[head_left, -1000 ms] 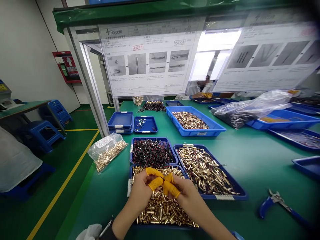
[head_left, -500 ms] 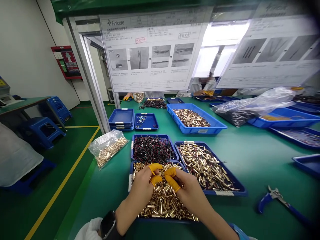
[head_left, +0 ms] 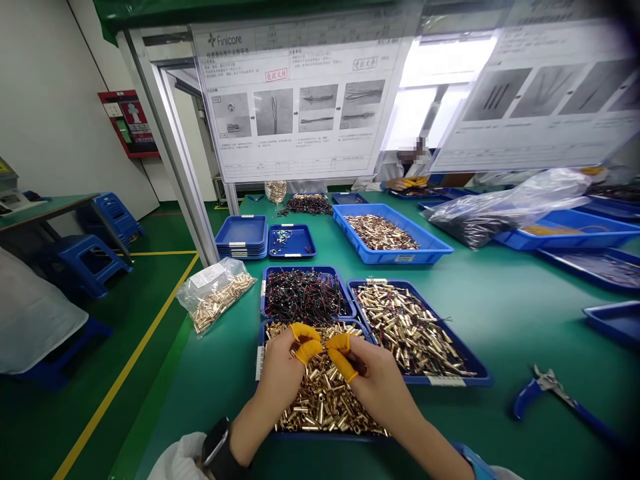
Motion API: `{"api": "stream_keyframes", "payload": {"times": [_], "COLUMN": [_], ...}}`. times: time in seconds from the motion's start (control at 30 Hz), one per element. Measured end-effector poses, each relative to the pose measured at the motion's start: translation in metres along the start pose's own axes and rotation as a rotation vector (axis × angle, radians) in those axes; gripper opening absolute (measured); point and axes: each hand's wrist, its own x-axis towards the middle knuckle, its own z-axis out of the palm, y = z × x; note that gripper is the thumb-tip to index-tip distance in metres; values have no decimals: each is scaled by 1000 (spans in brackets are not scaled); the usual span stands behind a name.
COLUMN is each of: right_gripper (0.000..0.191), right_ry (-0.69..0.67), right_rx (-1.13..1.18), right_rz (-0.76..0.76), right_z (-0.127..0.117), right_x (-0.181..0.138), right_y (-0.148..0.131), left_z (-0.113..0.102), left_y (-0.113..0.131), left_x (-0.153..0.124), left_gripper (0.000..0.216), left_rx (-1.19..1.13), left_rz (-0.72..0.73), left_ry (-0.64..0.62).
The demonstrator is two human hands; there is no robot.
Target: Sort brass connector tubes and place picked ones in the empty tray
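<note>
Both hands, in yellow finger cots, meet above a blue tray (head_left: 330, 437) heaped with small brass tubes (head_left: 330, 400). My left hand (head_left: 290, 363) pinches with thumb and forefinger; anything between the tips is too small to make out. Close against it, my right hand (head_left: 367, 367) is also closed in a pinch, its contents hidden by the fingers. Behind the hands lies a tray of black and red wires (head_left: 305, 293). To their right, another tray holds brass tubes with wires attached (head_left: 410, 330).
Blue-handled pliers (head_left: 547, 387) lie at the right. A clear bag of brass tubes (head_left: 220, 297) rests near the left table edge, before stacked blue trays (head_left: 243, 233). A larger blue bin (head_left: 410, 253) stands farther back. Across the table sits another person (head_left: 405, 170).
My left thumb and forefinger have drawn together, and the fingertips of both hands are nearer each other. The view has shifted slightly. Across the table, a yellow-tipped hand at the left has gone from sight.
</note>
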Motion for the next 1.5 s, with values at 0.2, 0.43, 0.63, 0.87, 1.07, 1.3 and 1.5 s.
{"api": "stream_keyframes", "payload": {"times": [0.2,0.43,0.63,0.87,1.07,1.3,1.5], "right_gripper": [21,18,17,14,15,33,24], "right_ry": [57,23,17,-162,-334,-239,-212], "right_rx": [67,73,96,239,404,291,108], "right_rz": [-29,9,36,159,199,97,98], "right_z": [3,-4,-4,-6,-9,-12,-17], "right_x": [1,1,1,4,4,9,12], "right_y": [3,-6,-5,-3,-5,0,4], "left_z": [3,4,5,4,5,9,3], "left_y": [-1,-6,-10,-7,-9,-8,-7], "left_x": [2,2,3,1,-1,2,5], "left_gripper": [16,17,16,12,10,20,23], "left_rx": [-216,-285,-288,-55,-148,-369,-295], "left_rz": [-86,-93,-88,16,-18,-60,-120], "left_ry": [-15,-46,-56,-56,-148,-100,27]}}
